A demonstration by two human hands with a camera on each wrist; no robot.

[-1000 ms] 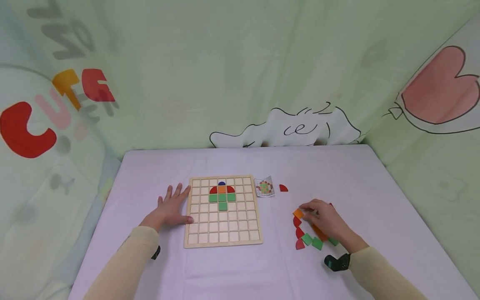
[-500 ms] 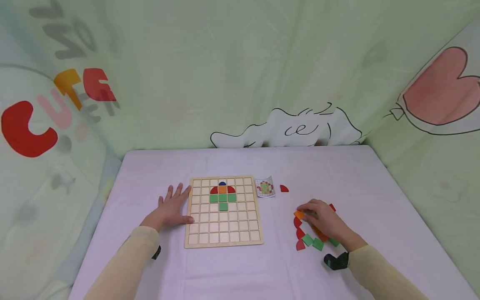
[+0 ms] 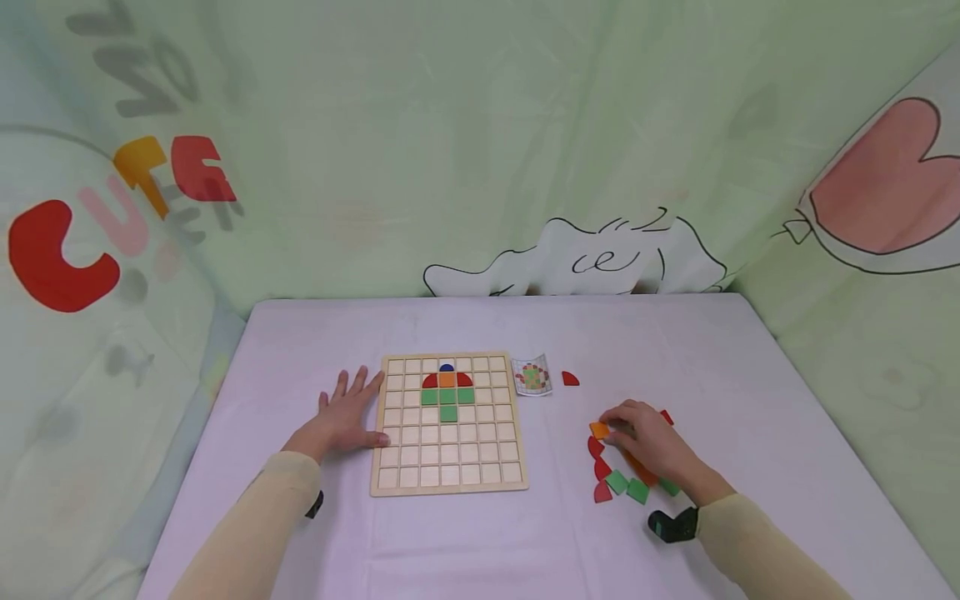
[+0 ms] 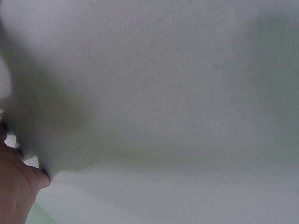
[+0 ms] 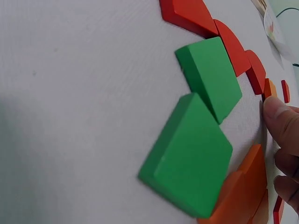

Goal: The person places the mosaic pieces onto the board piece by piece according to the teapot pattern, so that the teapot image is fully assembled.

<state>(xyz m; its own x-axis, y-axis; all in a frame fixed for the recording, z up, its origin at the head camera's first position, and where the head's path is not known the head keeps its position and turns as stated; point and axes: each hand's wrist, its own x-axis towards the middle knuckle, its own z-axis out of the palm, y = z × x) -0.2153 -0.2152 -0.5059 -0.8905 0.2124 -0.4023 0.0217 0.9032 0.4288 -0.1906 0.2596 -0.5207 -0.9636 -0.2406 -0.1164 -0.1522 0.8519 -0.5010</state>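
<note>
In the head view my left hand [image 3: 343, 421] rests with spread fingers at the left edge of a wooden grid board [image 3: 450, 492]; its thumb overlaps the frame. On the board are a blue rounded piece [image 3: 447, 367], an orange square [image 3: 447, 380] between red quarter-circles, and several green squares [image 3: 447, 397] below. To the right, my right hand [image 3: 651, 440] pinches an orange square tile [image 3: 598, 431] between thumb and index finger, low over the table. The right wrist view shows the thumb [image 5: 276, 112] against that tile. The hand partly hides other orange tiles [image 5: 252, 182].
Red quarter-circle tiles [image 3: 602, 469] and green squares [image 3: 637, 492] lie around the right hand. A small pattern card [image 3: 532, 376] sits beside the board, with a lone red tile [image 3: 570, 379] to its right. The left wrist view shows mostly pale cloth [image 4: 163, 93].
The orange tile at my right fingertips has turned to lie more level. The left hand keeps its place at the board, and the head view has shifted slightly.
</note>
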